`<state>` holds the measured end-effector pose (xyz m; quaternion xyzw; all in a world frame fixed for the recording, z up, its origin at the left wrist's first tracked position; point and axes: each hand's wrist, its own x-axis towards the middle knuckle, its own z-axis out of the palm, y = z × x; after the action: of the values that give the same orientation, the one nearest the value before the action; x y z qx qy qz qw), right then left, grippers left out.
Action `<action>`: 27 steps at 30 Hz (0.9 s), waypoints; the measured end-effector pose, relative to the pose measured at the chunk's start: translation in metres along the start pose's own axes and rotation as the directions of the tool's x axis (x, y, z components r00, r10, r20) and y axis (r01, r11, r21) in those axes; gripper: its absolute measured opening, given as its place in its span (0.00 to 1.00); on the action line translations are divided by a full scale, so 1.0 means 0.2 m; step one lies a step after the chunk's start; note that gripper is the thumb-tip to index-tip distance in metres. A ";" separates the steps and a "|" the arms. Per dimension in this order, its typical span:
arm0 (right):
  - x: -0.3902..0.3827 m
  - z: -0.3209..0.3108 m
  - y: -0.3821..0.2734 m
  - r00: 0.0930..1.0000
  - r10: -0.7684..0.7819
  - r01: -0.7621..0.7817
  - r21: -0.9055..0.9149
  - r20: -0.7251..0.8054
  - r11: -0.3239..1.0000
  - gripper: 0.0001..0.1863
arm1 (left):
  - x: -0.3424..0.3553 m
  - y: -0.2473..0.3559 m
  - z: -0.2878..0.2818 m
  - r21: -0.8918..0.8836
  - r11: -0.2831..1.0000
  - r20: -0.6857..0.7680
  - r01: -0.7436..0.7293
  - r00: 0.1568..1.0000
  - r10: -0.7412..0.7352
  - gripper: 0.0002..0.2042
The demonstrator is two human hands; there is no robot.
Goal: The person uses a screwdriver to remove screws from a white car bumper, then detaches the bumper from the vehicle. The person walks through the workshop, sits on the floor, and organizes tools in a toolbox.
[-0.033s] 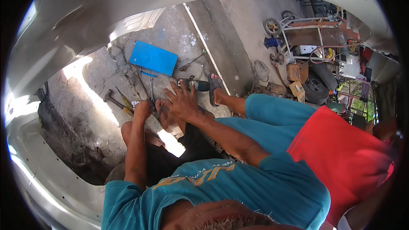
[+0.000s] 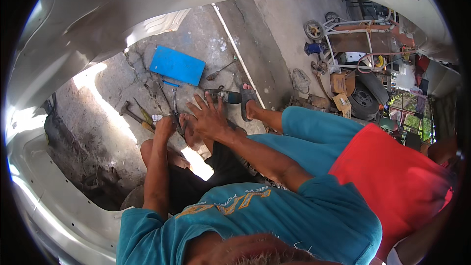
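Observation:
My left hand [image 2: 165, 127] is closed beside a silver wrench [image 2: 174, 103] and a small whitish item [image 2: 156, 118]; I cannot make out what it holds. My right hand [image 2: 208, 118] has its fingers spread, their tips beside or over a dark power drill [image 2: 230, 97]. Just left of my hands lie a hammer [image 2: 130, 113] and a greenish-handled tool [image 2: 143, 114]. Beyond them, a flat blue rectangular board or lid [image 2: 176, 65] rests on the cracked concrete, with a long screwdriver-like tool [image 2: 218, 72] to its right.
Pale vehicle bodywork [image 2: 68, 24] arches around me. A white pipe [image 2: 236, 44] crosses the floor. At right, another person in a red top [image 2: 382, 176] and teal shorts has a sandalled foot [image 2: 250, 108] out; behind are a wheeled metal frame [image 2: 358, 37], cartons [image 2: 339, 82] and a tire [image 2: 365, 100].

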<state>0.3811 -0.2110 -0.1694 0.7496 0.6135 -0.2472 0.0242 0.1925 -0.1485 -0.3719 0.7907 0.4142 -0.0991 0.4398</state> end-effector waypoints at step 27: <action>-0.38 -0.18 -0.08 0.891 -0.403 0.418 -0.031 0.210 0.908 0.23 | -1.00 0.57 -0.08 -0.069 0.986 -0.037 0.149 0.988 -0.152 0.16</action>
<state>0.3682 -0.2643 -0.1027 0.5733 0.7612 -0.2970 0.0609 0.1467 -0.2803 -0.1883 0.7442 0.4849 -0.1014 0.4481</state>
